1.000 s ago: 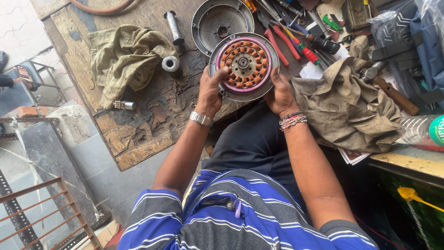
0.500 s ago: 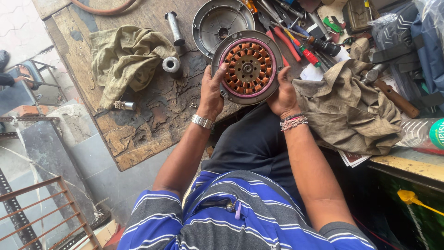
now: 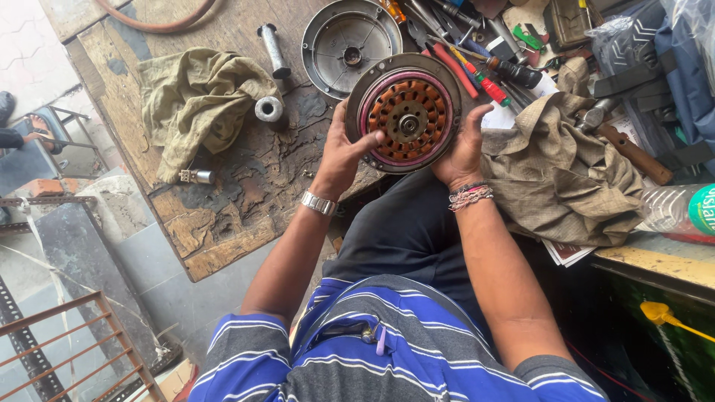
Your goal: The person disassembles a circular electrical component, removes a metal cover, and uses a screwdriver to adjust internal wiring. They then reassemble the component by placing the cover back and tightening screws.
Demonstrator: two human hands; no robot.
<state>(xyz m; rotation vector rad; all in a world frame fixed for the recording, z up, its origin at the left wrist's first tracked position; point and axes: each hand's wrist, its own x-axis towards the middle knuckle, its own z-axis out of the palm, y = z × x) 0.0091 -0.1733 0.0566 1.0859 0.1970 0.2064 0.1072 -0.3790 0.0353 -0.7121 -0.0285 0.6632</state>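
Both hands are on the round motor stator, held up just over the near edge of the worn wooden bench, right where the top ends above the person's lap. Left hand has its fingers wrapped on the left rim with the thumb lying across the face, right hand has fingers closed on the right rim. Not much free room: a crumpled olive rag to the left, a bigger tan cloth touching the right side, and a pile of screwdrivers behind. The empty round metal cover sits just beyond it, open side up. The stator has copper-orange windings ringed around a small centre hub, pinkish band, dark outer rim.
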